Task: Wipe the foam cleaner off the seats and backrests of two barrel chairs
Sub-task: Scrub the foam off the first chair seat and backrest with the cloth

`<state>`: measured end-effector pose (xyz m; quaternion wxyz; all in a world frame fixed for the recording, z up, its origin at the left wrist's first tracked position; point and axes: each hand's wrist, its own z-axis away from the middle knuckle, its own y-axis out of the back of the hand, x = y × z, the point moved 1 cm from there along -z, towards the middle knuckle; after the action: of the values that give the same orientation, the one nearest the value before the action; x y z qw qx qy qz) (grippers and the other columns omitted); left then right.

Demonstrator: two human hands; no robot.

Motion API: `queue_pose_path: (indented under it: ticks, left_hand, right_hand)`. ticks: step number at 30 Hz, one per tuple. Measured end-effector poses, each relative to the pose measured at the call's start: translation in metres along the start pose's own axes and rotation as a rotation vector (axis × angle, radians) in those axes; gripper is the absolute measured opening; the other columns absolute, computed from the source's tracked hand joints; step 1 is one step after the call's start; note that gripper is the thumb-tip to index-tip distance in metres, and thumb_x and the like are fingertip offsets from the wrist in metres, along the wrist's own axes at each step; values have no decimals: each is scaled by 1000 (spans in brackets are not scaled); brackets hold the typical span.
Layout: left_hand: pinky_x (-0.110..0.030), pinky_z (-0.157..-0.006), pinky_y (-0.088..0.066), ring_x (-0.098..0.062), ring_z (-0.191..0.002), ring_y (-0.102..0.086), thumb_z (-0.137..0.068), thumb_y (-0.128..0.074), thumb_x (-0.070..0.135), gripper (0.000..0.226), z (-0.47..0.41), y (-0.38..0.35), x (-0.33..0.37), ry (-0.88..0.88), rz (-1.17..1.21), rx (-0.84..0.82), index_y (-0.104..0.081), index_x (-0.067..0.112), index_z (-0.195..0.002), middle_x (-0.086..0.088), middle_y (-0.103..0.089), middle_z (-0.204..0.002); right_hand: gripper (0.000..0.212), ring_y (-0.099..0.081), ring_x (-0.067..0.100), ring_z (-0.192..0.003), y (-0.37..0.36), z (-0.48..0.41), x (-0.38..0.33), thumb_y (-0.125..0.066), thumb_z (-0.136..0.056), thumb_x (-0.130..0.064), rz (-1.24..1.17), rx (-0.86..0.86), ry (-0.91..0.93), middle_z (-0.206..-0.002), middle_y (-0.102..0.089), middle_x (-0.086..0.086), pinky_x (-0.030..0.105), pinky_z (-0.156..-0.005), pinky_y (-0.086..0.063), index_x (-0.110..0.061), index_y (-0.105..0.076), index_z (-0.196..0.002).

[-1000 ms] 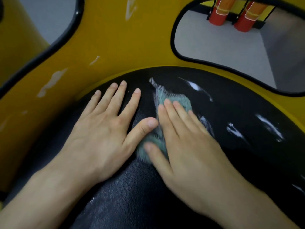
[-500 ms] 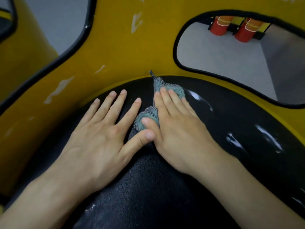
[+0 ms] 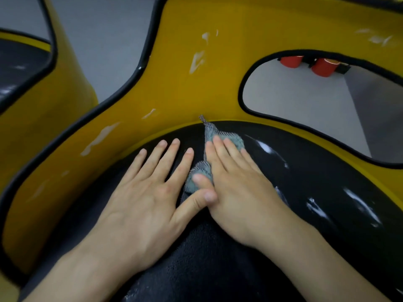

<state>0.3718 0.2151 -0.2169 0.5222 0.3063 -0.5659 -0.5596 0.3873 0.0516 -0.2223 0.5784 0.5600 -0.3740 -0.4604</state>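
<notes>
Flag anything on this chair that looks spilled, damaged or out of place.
White foam streaks lie on the glossy black seat, right of the grey-green cloth under the right hand. White smears also mark the yellow backrest; foam or scuffs, I cannot tell. Nothing else stands out.
</notes>
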Motion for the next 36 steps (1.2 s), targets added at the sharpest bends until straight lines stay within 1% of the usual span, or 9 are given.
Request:
queue_pose_path:
  ticks: [4, 8, 11, 14, 19, 25, 31, 33, 36]
  left_hand:
    - [-28, -120, 24, 5, -137, 45, -62, 31, 87, 99, 0, 1, -1, -5, 41, 6, 25, 46, -152, 18, 38, -158]
    - [-29, -120, 25, 5, -135, 48, -61, 31, 88, 98, 0, 2, -1, -8, 41, 0, 28, 47, -151, 19, 42, -156]
    - [-31, -121, 22, 5, -135, 47, -60, 34, 90, 100, 0, 1, -1, -2, 51, 1, 27, 48, -151, 19, 41, -156]
    - [-31, -122, 22, 5, -134, 48, -62, 30, 88, 97, 0, 1, -1, -1, 40, 2, 28, 48, -151, 20, 42, -156]
    - [-29, -121, 23, 6, -136, 45, -60, 34, 88, 100, 0, 0, -1, -3, 40, 12, 25, 48, -151, 20, 39, -157]
    - [-31, -121, 22, 3, -136, 47, -56, 42, 87, 104, -1, -1, -1, 2, 0, 10, 29, 46, -151, 18, 40, -157]
    - [-32, -121, 22, 3, -138, 45, -60, 38, 89, 102, -1, -2, -1, -3, 11, 23, 27, 47, -152, 17, 39, -158]
    - [-32, -122, 21, 4, -139, 43, -61, 36, 90, 101, -1, -3, -2, -6, 21, 25, 24, 48, -152, 18, 37, -159]
    - [-30, -121, 22, 6, -138, 43, -61, 35, 89, 100, -1, -3, -2, -5, 23, 28, 23, 49, -152, 19, 37, -158]
  right_hand:
    - [78, 15, 12, -153, -1, 11, -4, 12, -95, -58, -4, 10, -10, -168, 12, 0, 35, -125, 4, -16, 6, -161]
    - [74, -40, 25, -143, -18, 73, -4, -7, -104, -54, 4, 55, 15, -153, -46, 9, 40, -109, -28, -7, -44, -148]
    - [68, -44, 25, -136, -27, 88, -2, -12, -105, -53, 34, 58, 43, -146, -54, 10, 42, -104, -33, -7, -48, -141]
    - [74, -41, 25, -144, -19, 66, -1, -8, -105, -52, 31, 74, 14, -154, -45, 9, 41, -112, -31, -6, -47, -148]
    - [79, 15, 13, -153, 0, 2, -6, 14, -91, -55, 16, 24, -6, -168, 12, 0, 35, -125, 7, -17, 8, -160]
    - [65, -46, 25, -140, -21, 64, -9, -31, -99, -47, -23, 178, -3, -150, -51, 8, 40, -110, -33, -6, -53, -144]
    - [73, -48, 26, -138, -29, 85, -8, -10, -105, -53, 27, 104, 30, -149, -51, 8, 43, -105, -34, -8, -52, -144]
    - [77, -33, 23, -147, -15, 62, -8, -2, -103, -53, 5, 47, 7, -159, -37, 7, 39, -114, -25, -9, -40, -152]
    - [80, 10, 15, -154, -2, 16, -1, 14, -94, -58, 13, 14, 12, -169, 7, 2, 36, -126, 2, -15, 3, -161]
